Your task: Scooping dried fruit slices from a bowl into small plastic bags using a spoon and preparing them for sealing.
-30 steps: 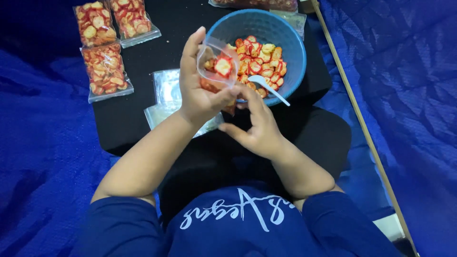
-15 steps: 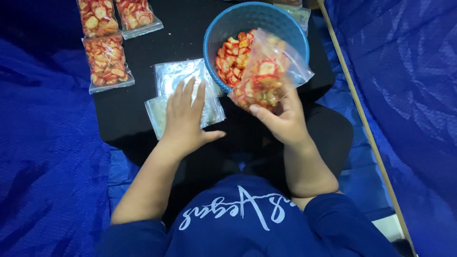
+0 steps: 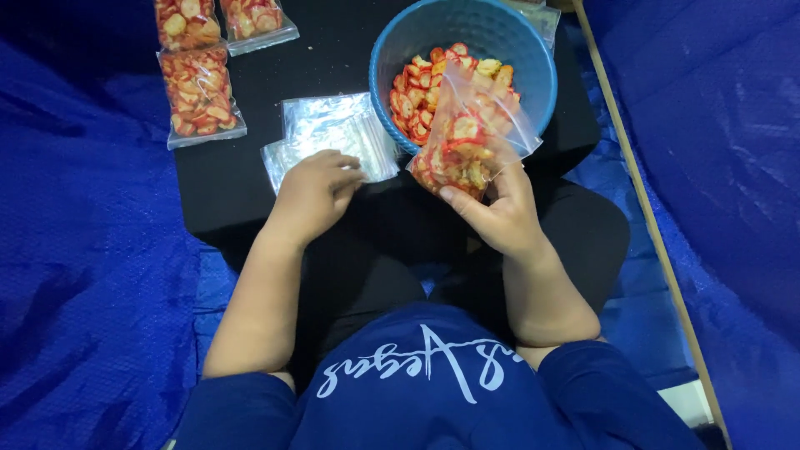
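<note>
Covering the floor on every side, a crinkled blue plastic tarpaulin (image 3: 92, 275) was seen, and on it a low black bench (image 3: 250, 179) was set in front of the seated person. At the far right of the bench a round blue plastic basket (image 3: 467, 33) was stood, part-filled with red-edged sliced crackers (image 3: 417, 83). Three filled, sealed clear packets of the same crackers (image 3: 200, 96) were laid flat at the far left, well apart from the basket. Between them a small stack of empty clear plastic bags (image 3: 329, 133) was spread on the bench.

A clear plastic bag part-filled with crackers (image 3: 458, 142) was held up by the right hand (image 3: 500, 212), whose fingers were closed on its lower end; the bag was raised just in front of the basket's near rim, its open mouth tilted toward the basket. Compared with a second earlier, the bag had been passed from the left hand to the right and carried across to the basket side. The left hand (image 3: 312, 192) had been lowered to the near edge of the empty bags, fingers curled and touching the top one; whether a bag was actually pinched could not be told. From this it was judged that one bag was filled and a fresh one was being fetched.
</note>
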